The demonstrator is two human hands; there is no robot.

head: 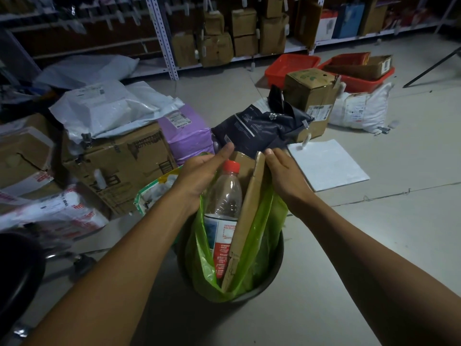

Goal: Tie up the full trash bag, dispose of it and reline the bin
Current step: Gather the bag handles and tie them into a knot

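A green trash bag (259, 248) stands in a dark round bin (275, 268) on the floor in front of me. A clear plastic bottle (224, 196) with a red cap and a folded piece of cardboard (247, 216) stick out of its top. My left hand (199, 176) grips the bag's left upper edge beside the bottle. On the other side, my right hand (284, 176) grips the right upper edge next to the cardboard. Both hands hold the bag's rim raised above the bin, with the mouth still apart.
Parcels crowd the floor: a large cardboard box (117, 166) at left, a purple package (184, 133), a black bag (262, 126), a taped box (309, 96), red trays (291, 66). A white sheet (326, 163) lies right. Shelving with boxes runs along the back.
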